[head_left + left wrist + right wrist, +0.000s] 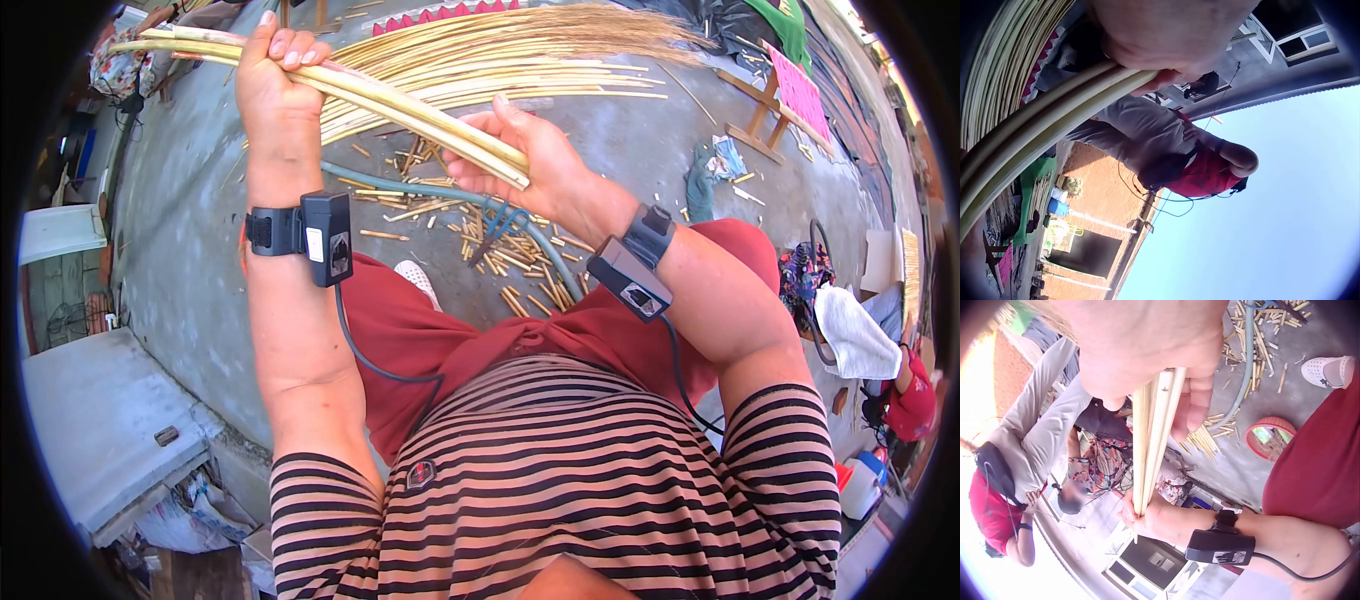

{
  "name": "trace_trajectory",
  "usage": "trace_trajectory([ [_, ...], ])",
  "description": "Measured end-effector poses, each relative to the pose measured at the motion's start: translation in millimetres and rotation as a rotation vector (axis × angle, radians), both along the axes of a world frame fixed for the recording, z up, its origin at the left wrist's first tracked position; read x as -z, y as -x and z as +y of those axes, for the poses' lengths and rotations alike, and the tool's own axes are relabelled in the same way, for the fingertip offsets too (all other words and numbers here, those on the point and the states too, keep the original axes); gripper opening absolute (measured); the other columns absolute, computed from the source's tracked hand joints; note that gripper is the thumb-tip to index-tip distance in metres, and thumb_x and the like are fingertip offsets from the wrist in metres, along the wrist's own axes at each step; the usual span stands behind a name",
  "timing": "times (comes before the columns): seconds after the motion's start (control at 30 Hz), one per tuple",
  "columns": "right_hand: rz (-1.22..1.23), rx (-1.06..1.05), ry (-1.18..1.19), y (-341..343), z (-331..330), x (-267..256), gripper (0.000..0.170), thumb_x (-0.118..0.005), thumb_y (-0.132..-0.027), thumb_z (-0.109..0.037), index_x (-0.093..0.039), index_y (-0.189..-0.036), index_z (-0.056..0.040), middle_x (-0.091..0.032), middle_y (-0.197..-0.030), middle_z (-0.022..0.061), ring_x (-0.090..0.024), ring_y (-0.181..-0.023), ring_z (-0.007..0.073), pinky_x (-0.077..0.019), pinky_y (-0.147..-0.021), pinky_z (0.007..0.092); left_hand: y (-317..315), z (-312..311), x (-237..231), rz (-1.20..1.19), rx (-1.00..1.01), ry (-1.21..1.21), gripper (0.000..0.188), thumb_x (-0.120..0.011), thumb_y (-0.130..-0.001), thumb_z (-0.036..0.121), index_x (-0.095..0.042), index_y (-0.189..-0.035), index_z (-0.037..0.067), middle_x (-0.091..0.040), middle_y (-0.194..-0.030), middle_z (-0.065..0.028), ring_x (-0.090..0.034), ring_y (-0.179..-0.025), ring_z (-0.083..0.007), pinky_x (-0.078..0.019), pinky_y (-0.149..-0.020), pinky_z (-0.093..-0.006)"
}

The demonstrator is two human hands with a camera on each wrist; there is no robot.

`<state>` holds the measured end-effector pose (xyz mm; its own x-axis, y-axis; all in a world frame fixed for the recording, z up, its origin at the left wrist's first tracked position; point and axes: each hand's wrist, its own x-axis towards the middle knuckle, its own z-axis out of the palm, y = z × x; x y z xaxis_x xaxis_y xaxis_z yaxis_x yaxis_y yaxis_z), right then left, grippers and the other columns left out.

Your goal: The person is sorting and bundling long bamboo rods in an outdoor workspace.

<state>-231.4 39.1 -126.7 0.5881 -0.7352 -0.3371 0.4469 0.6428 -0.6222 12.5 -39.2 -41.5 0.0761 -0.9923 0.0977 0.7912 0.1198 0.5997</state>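
Grey floor (190, 320) lay below; upper left, my left grip (283, 85) clasped stalks (420, 114) — probably light, stiff, best held mid-length — while my right grip (535, 160) hung loose-fingered by their ends.

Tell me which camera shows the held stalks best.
The head view: the stalks show end to end, gripped by the left hand. The left wrist view cuts them off at its edge; the right wrist view foreshortens them.

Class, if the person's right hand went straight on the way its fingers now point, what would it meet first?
Leaving aside the stalks already beside its palm, the right hand would probably meet the left forearm near the wrist, though depth is unclear.
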Motion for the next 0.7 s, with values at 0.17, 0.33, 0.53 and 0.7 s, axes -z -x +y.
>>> trace_trajectory([
  [0.17,0.121,-0.486,0.376,5.6,-18.0,-21.7,0.09,-0.009,-0.087,-0.071,-0.052,-0.123,0.0,-0.066,-0.098,0.0154,-0.063,-0.099,0.0267,-0.0503,-0.086,0.038,-19.7,-1.8,-7.7,0.061,0.117,0.093,0.033,-0.054,-0.089,0.008,-0.038,-0.061,0.011,-0.033,-0.05,0.0032,-0.033,-0.042,-0.0095,-0.0324,-0.046,-0.0264],
  [0.33,0.112,-0.601,0.412,0.1,-22.0,-22.0,0.078,-0.03,-0.088,-0.068,-0.05,-0.121,0.0004,-0.065,-0.096,0.0184,-0.067,-0.087,0.0257,-0.0562,-0.071,0.033,-8.5,-5.8,3.1,0.045,0.239,0.042,0.037,-0.055,-0.089,0.01,-0.037,-0.057,0.012,-0.032,-0.049,0.0033,-0.033,-0.041,-0.0094,-0.0328,-0.045,-0.026],
  [0.53,0.321,-0.575,0.338,-11.1,-14.4,-28.2,0.044,-0.068,-0.083,-0.033,-0.052,-0.108,-0.0003,-0.065,-0.081,0.0148,-0.066,-0.06,0.0165,-0.0546,-0.05,0.0251,-8.9,-9.5,11.9,-0.041,0.058,-0.039,0.036,-0.055,-0.089,0.01,-0.038,-0.058,0.012,-0.032,-0.048,0.0037,-0.031,-0.041,-0.0089,-0.0323,-0.044,-0.0259],
  [0.7,0.294,-0.641,0.332,-14.2,-21.2,-22.5,0.03,-0.069,-0.083,-0.028,-0.054,-0.091,-0.0028,-0.059,-0.061,0.0074,-0.055,-0.043,0.0101,-0.0446,-0.039,0.022,-11.6,-13.4,16.7,-0.031,0.04,-0.068,0.035,-0.055,-0.089,0.009,-0.038,-0.059,0.012,-0.034,-0.048,0.0039,-0.031,-0.04,-0.0088,-0.0318,-0.043,-0.0256],
])
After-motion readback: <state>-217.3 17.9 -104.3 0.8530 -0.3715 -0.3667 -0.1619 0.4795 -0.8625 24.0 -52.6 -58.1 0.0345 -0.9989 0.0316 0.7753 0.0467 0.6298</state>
